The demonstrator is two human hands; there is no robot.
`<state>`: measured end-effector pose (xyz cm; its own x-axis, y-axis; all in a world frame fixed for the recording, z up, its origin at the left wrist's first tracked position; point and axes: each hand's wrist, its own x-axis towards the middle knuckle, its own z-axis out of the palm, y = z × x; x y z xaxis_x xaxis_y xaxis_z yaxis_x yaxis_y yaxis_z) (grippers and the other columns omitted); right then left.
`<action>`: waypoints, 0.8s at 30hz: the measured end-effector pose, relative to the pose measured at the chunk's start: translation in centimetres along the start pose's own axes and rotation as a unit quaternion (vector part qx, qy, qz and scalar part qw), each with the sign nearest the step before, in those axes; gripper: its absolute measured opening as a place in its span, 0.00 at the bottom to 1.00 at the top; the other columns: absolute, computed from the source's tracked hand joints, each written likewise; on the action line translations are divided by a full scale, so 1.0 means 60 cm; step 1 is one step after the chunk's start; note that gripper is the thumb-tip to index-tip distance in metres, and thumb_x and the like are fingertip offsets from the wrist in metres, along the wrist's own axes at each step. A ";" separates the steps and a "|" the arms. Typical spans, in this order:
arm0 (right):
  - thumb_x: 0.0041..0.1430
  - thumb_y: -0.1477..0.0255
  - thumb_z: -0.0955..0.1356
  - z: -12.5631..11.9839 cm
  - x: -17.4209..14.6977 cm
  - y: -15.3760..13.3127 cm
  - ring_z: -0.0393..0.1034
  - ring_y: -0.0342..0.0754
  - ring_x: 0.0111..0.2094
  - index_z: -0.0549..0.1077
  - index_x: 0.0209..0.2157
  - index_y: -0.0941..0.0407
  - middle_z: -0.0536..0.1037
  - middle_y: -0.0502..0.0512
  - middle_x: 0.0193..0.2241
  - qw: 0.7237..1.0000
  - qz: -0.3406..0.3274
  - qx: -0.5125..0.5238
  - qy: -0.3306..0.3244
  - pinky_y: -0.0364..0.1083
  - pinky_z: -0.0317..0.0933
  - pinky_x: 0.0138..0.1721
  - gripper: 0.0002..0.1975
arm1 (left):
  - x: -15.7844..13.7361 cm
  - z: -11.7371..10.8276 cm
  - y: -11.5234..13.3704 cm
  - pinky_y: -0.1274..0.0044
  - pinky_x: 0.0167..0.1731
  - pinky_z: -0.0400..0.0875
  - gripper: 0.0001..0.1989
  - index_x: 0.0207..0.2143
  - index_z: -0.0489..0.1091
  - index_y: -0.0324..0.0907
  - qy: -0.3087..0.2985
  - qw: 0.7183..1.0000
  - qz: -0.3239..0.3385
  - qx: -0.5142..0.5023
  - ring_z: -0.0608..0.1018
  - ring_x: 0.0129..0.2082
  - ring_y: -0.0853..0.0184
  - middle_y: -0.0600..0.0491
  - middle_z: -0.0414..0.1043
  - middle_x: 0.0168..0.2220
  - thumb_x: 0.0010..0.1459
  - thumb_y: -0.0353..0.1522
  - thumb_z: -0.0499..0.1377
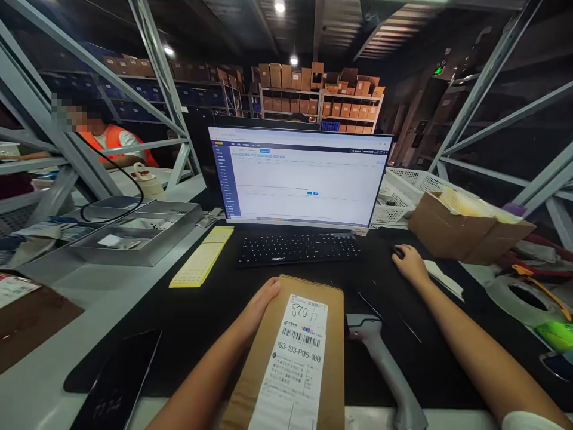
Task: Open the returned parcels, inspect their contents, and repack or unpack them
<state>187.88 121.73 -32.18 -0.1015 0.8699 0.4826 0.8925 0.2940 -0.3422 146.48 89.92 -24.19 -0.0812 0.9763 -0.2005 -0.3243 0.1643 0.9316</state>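
Note:
My left hand [264,300] grips the upper left edge of a brown cardboard box [333,346], its thumb on the edge and its other fingers hidden. A white shipping label [298,358] with a barcode and handwriting faces up on the box. Over on the right, my right hand [410,264] is closed around a black computer mouse [398,253] on the black desk mat. A grey barcode scanner [385,358] lies just right of the box. Beyond the box are a black keyboard [295,248] and a lit monitor [299,173] with a small dialog on its screen.
A yellow pad of slips [201,260] lies left of the keyboard, near a grey metal tray [147,251]. A phone [119,382] lies front left. At right stand an open carton [461,230], a roll of clear tape [519,298] and white baskets [416,179]. A person in an orange vest [114,140] sits beyond the left frame.

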 end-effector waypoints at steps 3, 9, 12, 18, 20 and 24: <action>0.60 0.67 0.64 0.001 0.001 0.000 0.66 0.60 0.58 0.77 0.52 0.63 0.73 0.68 0.55 1.000 -0.002 0.005 -0.001 0.55 0.59 0.62 0.22 | -0.001 0.000 0.001 0.71 0.35 0.72 0.28 0.49 0.70 0.43 -0.007 1.000 0.000 -0.002 0.80 0.35 0.59 0.49 0.78 0.37 0.57 0.53 0.62; 0.60 0.66 0.65 0.003 0.001 0.002 0.68 0.59 0.57 0.77 0.51 0.60 0.74 0.65 0.55 1.000 0.011 0.005 0.001 0.55 0.60 0.61 0.21 | 0.000 0.004 -0.001 0.69 0.34 0.73 0.29 0.48 0.72 0.42 0.010 1.000 -0.006 -0.012 0.81 0.35 0.55 0.47 0.79 0.37 0.54 0.55 0.64; 0.59 0.67 0.65 0.003 0.002 0.002 0.68 0.59 0.57 0.77 0.51 0.60 0.74 0.66 0.55 1.000 0.014 0.003 -0.001 0.55 0.60 0.61 0.21 | -0.001 0.006 0.000 0.70 0.35 0.73 0.28 0.47 0.72 0.42 0.011 1.000 -0.006 -0.028 0.81 0.34 0.56 0.47 0.79 0.37 0.53 0.54 0.65; 0.59 0.67 0.66 0.000 0.002 0.000 0.68 0.59 0.57 0.77 0.51 0.60 0.74 0.65 0.55 1.000 0.013 -0.001 -0.001 0.55 0.61 0.61 0.21 | -0.006 0.011 0.006 0.70 0.36 0.73 0.28 0.48 0.73 0.42 0.011 0.999 -0.007 -0.038 0.80 0.35 0.58 0.47 0.79 0.38 0.54 0.52 0.66; 0.59 0.67 0.65 0.000 0.002 0.000 0.68 0.59 0.57 0.77 0.51 0.60 0.74 0.66 0.55 1.000 0.014 -0.003 0.000 0.55 0.61 0.61 0.21 | -0.007 0.012 0.006 0.70 0.36 0.73 0.28 0.48 0.73 0.42 0.012 0.999 -0.006 -0.040 0.80 0.35 0.58 0.47 0.79 0.38 0.54 0.52 0.66; 0.59 0.67 0.65 0.000 0.001 -0.002 0.69 0.59 0.56 0.78 0.51 0.60 0.74 0.66 0.55 1.000 0.013 -0.006 0.002 0.55 0.62 0.60 0.21 | -0.008 0.012 0.006 0.70 0.37 0.73 0.28 0.48 0.73 0.42 0.013 0.999 0.000 -0.041 0.80 0.36 0.57 0.46 0.79 0.39 0.54 0.52 0.66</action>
<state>187.76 121.75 -32.13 -0.0762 0.8762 0.4758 0.9003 0.2655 -0.3449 147.08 89.62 -23.55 -0.1044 0.9723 -0.2092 -0.3997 0.1516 0.9040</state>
